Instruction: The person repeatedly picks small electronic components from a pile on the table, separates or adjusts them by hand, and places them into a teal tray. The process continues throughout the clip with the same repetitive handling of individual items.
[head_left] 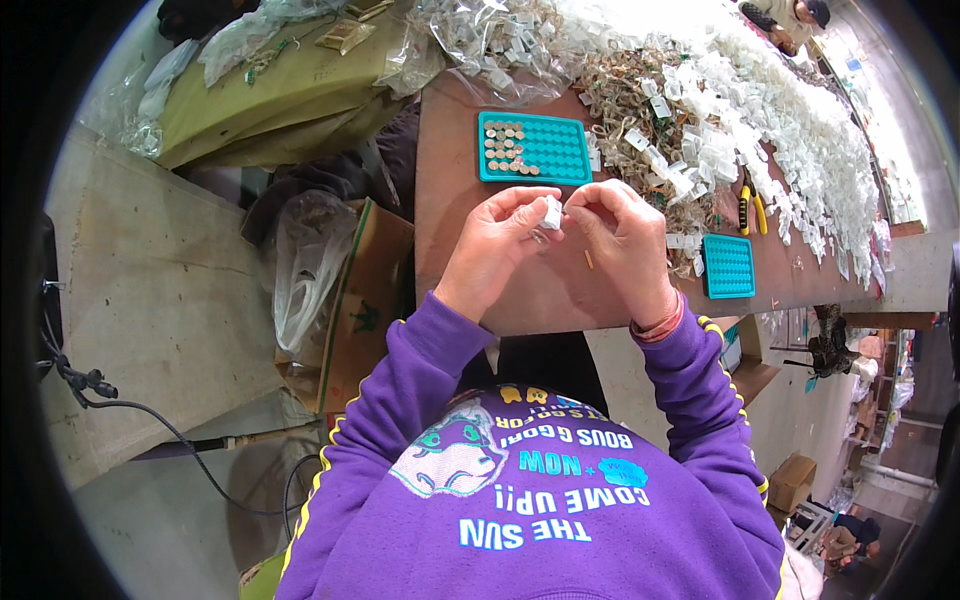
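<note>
My left hand (497, 240) pinches a small white plastic piece (551, 212), like a tag or little box, between thumb and fingers. Beside it my right hand (628, 243) is closed in a pinch, its fingertips close to the white piece. What lies between those fingertips is too small to make out. Just beyond both hands rests a teal tray (562, 150) with rows of small hollows. Several round, coin-like metallic pieces (503, 148) fill hollows on its left side and along its near edge. A thin tan strip (589, 260) shows below my right hand.
A large heap of white tags and clear plastic (780, 170) covers the table's far right, with tangled brown strings (625, 95) at its edge. Yellow-and-black pliers (752, 208) lie by a smaller teal tray (728, 267). Left of the brown table (450, 270) stands a cardboard box (362, 305).
</note>
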